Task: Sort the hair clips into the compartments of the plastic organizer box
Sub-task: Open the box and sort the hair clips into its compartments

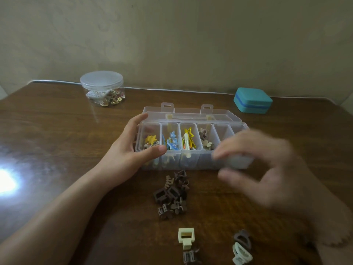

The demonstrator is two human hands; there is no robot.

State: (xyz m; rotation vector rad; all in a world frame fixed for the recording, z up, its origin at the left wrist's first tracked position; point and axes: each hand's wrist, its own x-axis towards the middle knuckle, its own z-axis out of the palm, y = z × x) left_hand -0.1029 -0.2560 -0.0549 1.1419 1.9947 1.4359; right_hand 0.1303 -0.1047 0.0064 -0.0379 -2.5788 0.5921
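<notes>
Clips (pixel 172 196) lay heaped on the counter (pixel 57 131) just before the box (pixel 191 155), others further forward. The left hand (pixel 131 150) gripped the box's left end. The right hand (pixel 267 169), blurred, hovered by the empty right compartment; whether its grip held a clip I could not tell. A hasty reach might nudge the box or drop a clip into the wrong compartment.

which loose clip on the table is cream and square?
The cream square clip near the front edge, alone; the pile behind it is all brown.
</notes>
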